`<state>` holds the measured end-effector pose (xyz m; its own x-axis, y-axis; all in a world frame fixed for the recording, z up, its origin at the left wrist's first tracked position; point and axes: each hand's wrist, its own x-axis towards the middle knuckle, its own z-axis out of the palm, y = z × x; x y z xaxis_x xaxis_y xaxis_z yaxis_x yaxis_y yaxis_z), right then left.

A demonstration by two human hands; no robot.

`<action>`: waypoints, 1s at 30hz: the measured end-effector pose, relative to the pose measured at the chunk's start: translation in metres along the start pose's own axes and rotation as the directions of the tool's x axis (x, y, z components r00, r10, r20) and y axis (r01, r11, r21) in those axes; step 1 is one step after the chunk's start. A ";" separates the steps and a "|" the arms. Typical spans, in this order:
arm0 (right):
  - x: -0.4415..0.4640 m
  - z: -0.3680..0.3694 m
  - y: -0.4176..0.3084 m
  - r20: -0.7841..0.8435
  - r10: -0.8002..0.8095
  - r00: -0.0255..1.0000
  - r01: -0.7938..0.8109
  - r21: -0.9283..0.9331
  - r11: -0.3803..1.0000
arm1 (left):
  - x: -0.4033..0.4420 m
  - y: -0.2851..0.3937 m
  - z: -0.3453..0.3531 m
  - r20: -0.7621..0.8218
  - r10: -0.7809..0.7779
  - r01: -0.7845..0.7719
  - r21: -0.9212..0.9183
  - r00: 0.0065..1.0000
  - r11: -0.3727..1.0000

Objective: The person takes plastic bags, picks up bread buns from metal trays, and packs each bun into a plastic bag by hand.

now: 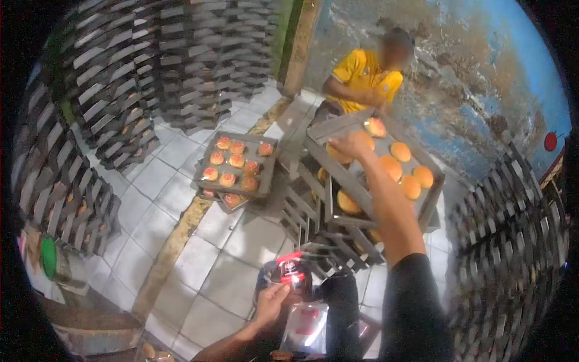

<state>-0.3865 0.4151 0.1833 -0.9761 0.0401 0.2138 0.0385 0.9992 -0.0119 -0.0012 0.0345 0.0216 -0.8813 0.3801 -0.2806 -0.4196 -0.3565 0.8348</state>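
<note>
My right hand point(356, 148) reaches over a grey tray point(341, 172) of round golden buns point(400, 151), its fingers at a bun near the tray's left side; whether they grip it is hard to tell. In that tray's far part lies a bun with a red and white wrapper point(374, 127). Low in the view, my left hand point(272, 300) pinches a clear plastic wrapper with red print point(291, 269). A stack of clear wrappers point(306, 327) lies at my lap, just right of that hand.
Another tray point(235, 187) of wrapped buns rests on the tiled floor, left of centre. Beyond my tray sits a person in a yellow shirt point(356, 69). Stacked dark trays point(199, 66) stand at the left and right point(500, 229). A green-lidded container point(48, 258) is at far left.
</note>
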 end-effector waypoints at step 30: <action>-0.474 -0.009 -0.226 -0.155 -0.178 0.972 0.236 0.607 0.759 | 0.043 0.032 0.011 0.202 -0.232 0.305 -0.517 0.952 0.800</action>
<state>0.0693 0.1700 0.0933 -0.9221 -0.1382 0.3614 -0.3308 0.7660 -0.5511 -0.0507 0.0490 0.0418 -0.6974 0.6168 -0.3650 -0.7165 -0.6104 0.3377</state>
